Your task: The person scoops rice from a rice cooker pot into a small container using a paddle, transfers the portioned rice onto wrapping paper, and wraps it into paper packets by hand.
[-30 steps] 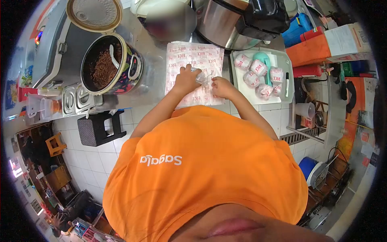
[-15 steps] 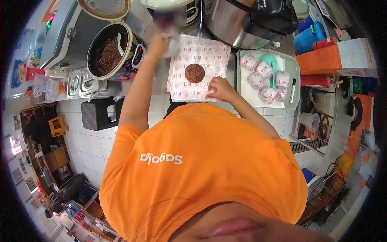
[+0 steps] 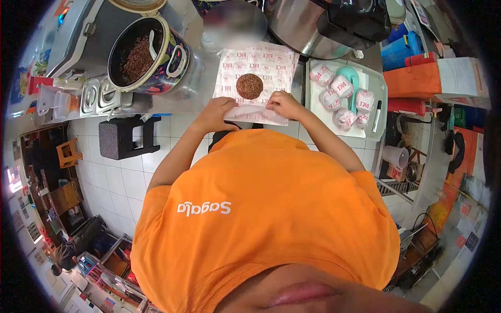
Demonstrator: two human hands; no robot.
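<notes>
A round mound of reddish-brown rice [image 3: 249,86] sits on printed wrapping paper [image 3: 276,57], which lies on the metal counter in a stack of sheets. My left hand [image 3: 220,112] is at the paper's near left corner, thumb below and fingers closed on the edge. With bent fingers, my right hand [image 3: 284,105] pinches the near right part of the sheet. Between the hands the near edge is slightly lifted and curled toward the rice. My fingertips partly cover the edge they hold.
At left stands an open rice cooker [image 3: 172,65] with brown rice and a pale spoon [image 3: 152,46]. On the right, a tray [image 3: 385,99] holds several wrapped paper bundles [image 3: 343,87], a turquoise ladle-like utensil [image 3: 353,78] and a marker [image 3: 377,116]. A large metal vessel [image 3: 297,26] stands behind.
My left hand has come back from the far left of the paper, where it held something whitish, to the near left edge. Between my hands, the near edge has lifted.
</notes>
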